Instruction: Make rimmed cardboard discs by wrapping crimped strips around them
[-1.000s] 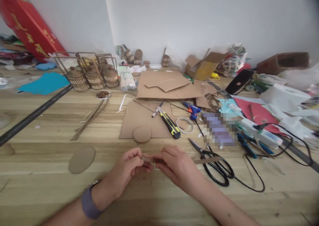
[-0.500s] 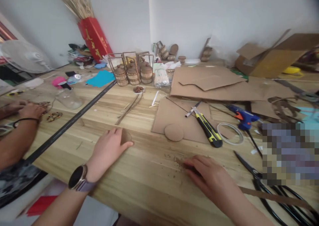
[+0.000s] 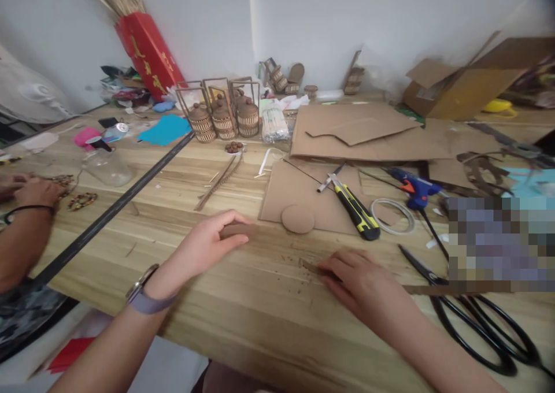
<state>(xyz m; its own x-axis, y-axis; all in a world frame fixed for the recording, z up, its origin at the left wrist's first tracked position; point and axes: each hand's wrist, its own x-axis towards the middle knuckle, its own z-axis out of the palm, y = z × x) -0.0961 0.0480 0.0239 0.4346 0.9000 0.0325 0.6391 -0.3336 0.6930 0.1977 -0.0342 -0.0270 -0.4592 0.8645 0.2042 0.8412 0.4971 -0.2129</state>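
- At far left, a co-worker's hands are holding a string of beads; a bead bracelet is lying just beside them.
- A red box is leaning by the wall, carrying gold characters down its side; they are too blurred to read.
- The left hand is hovering over or resting on the table, thumb and fingers curving around a blurred brown piece; I cannot tell whether they are pinching it.
- A cardboard disc is lying across the near edge of a cardboard sheet.
- The right hand is pinching a brown strip between thumb and fingers, low over the table.
- The strip's long axis is running sideways; its short end is pointing left and slightly away from the person, while its longer part is stretching right, over the scissors.
- A yellow-and-black cutter is lying partly on the sheet, its handle end pointing toward the person.
- A blue glue gun is lying farther right, showing no readable lettering.
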